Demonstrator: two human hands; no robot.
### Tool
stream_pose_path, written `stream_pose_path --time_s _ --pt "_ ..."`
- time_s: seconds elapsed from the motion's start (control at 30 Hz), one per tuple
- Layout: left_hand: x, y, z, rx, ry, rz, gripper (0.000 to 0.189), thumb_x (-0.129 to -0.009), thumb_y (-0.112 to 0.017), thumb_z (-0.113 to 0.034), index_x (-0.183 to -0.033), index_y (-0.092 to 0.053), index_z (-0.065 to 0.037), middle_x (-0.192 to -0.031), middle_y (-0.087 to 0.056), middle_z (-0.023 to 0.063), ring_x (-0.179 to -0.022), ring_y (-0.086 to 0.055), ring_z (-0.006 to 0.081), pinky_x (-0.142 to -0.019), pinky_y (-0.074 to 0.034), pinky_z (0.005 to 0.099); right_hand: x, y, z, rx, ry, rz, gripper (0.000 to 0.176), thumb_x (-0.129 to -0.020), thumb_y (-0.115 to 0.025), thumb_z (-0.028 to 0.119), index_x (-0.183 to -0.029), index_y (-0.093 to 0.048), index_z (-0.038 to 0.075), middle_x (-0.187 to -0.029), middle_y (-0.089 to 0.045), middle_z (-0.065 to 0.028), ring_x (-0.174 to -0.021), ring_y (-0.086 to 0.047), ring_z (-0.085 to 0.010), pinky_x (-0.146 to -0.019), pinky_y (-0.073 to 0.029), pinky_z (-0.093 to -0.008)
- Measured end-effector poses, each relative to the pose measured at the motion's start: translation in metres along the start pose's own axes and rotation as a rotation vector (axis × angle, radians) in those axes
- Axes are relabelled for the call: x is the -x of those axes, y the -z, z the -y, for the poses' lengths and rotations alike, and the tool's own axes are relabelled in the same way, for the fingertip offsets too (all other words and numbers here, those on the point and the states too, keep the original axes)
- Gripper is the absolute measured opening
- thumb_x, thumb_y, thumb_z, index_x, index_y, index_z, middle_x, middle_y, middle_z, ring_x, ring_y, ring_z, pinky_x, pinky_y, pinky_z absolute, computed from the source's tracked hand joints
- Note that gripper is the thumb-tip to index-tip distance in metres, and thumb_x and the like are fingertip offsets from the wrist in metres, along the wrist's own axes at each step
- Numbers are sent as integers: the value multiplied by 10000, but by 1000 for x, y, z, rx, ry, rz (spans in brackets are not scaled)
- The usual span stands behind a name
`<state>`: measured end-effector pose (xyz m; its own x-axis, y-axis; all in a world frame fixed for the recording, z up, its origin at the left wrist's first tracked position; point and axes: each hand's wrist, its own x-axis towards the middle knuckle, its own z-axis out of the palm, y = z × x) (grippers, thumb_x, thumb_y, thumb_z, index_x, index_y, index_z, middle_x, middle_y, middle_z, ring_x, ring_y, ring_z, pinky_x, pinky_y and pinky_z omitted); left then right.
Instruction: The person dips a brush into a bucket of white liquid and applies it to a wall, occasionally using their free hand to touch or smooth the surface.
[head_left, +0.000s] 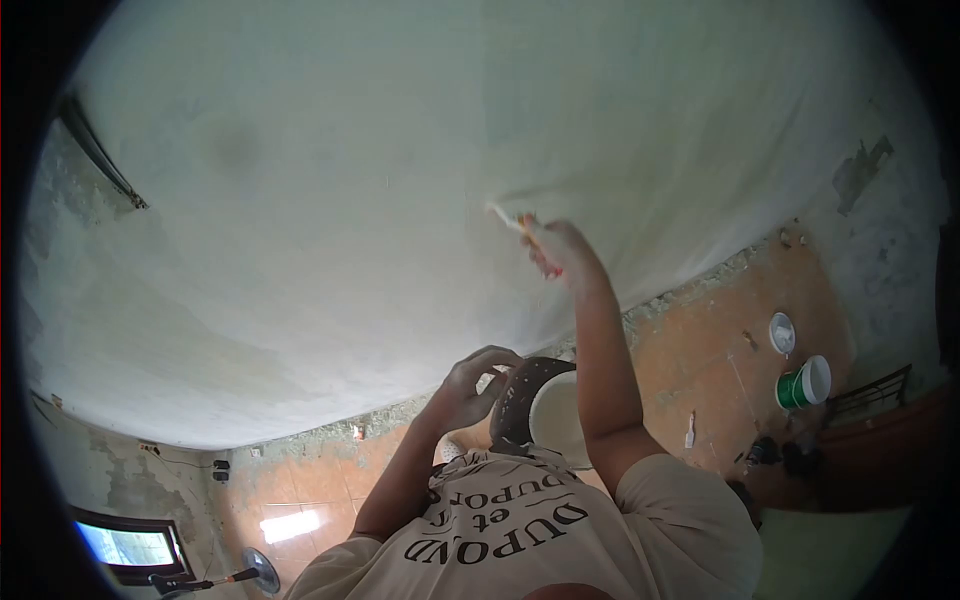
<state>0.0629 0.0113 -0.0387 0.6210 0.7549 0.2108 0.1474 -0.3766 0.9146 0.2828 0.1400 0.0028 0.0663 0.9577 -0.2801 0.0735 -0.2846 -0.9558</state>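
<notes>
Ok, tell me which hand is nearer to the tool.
Right. The right hand grips the tool, raised in front of the wall. The left hand is lower and off to the left, away from the tool, beside the dark speckled rim.

Dim, fisheye-warped, dark corners

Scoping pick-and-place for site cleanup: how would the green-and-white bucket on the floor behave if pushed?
The bucket probably feels stiff, as its round wall holds its shape. It seems upright on tiled floor, so a low push likely slides it, while one near the rim could tip it. Weight is uncertain; I can't make out its contents.
</notes>
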Motion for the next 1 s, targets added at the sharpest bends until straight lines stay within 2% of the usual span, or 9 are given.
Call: stream_pose_path --time_s 0.13,0.3,0.33,0.43,0.5,0.63,0.7,0.87,1.0 --pt "-4 7 -2 6 -29 3 268 -885 -510 50 -1115 -620 -29 -1114 -630 114 -1061 -611 244 -889 -502 345 33 4 73 -61 132 -23 456 -978 -500 377 -699 -577 25 -496 -460 -29 -379 -420 -108 -384 -347 -306" --pt "-1 11 -1 5 -40 1 272 -883 -516 50 -1121 -620 -33 -1118 -632 111 -1065 -612 240 -885 -501 342 65 -17 82 779 696 -662 268 -924 -567 245 -778 -643 33 -512 -514 -124 -486 -572 -260 -492 -439 -394" --pt "0 12 1 12 -42 -3 276 -882 -518 51 -1123 -619 -35 -1118 -633 111 -1066 -611 239 -884 -503 344 67 -21 78 779 700 -663 268 -924 -567 245 -778 -643 33 -512 -514 -124 -486 -572 -260 -492 -439 -394" --pt "2 15 9 23 -32 -17 288 -877 -521 60 -1131 -618 -39 -1120 -632 112 -1068 -611 235 -885 -506 346 58 -33 69 724 854 -829 157 -897 -602 187 -917 -702 68 -600 -577 -114 -547 -603 -299 -501 -451 -409" --pt "5 15 11 30 5 -19 295 -876 -519 66 -1135 -614 -36 -1122 -630 114 -1069 -610 237 -890 -505 345 37 -44 49 830 925 -876 293 -869 -613 129 -1148 -653 51 -692 -588 -110 -568 -618 -278 -503 -471 -398" --pt "11 17 14 25 30 -22 305 -874 -515 70 -1144 -610 -36 -1128 -628 115 -1072 -608 237 -889 -504 344 -14 -66 -23 996 868 -784 502 -841 -602 88 -1324 -510 -11 -759 -589 -117 -571 -630 -269 -506 -502 -371" --pt "16 18 12 40 34 -37 306 -874 -513 70 -1143 -612 -36 -1135 -626 117 -1072 -606 237 -888 -503 346 -10 -74 -59 1133 671 -590 578 -812 -591 58 -1353 -435 -73 -758 -597 -120 -586 -644 -264 -520 -530 -352" --pt "26 21 20 47 70 -60 291 -872 -516 68 -1123 -623 -33 -1132 -627 114 -1073 -605 236 -887 -502 347 -18 -80 -163 1290 324 -256 290 -839 -574 100 -1107 -635 9 -790 -675 -127 -702 -695 -265 -607 -564 -352" --pt "27 28 14 25 70 -75 268 -884 -518 43 -1117 -627 -31 -1129 -628 107 -1070 -606 232 -898 -499 345 -24 -67 -188 1212 309 -287 124 -866 -549 116 -855 -669 86 -763 -671 -112 -765 -679 -298 -708 -543 -422"
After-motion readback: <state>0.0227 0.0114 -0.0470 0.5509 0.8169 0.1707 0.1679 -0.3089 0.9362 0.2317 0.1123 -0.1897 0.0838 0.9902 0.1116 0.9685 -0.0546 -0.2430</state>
